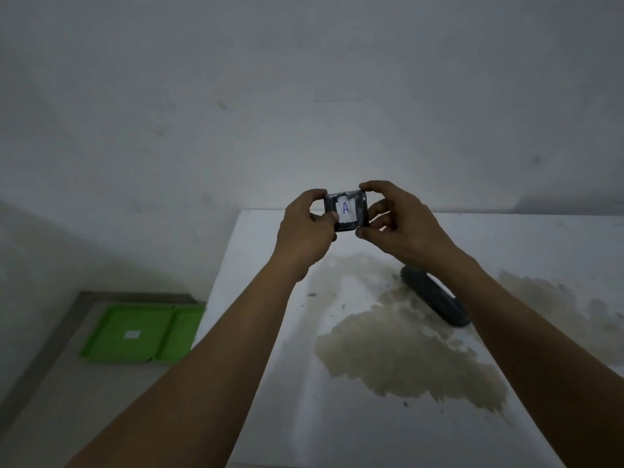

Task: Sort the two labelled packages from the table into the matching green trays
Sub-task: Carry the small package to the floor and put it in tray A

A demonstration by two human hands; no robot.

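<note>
I hold a small black package (345,211) up in front of the wall, above the far edge of the table; its white label reads "A". My left hand (305,228) pinches its left side and my right hand (398,224) pinches its right side. A second black package (434,298) lies on the white table (270,332), partly hidden behind my right forearm; no label shows on it. A green tray (141,334) with a small white label lies on the floor to the left of the table, next to a narrower green tray (180,332) touching its right side.
The white table top carries a large brownish stain (405,359) in its middle. A grey wall stands close behind the table. The trays rest on a grey floor (67,383) with a darker border strip along the wall.
</note>
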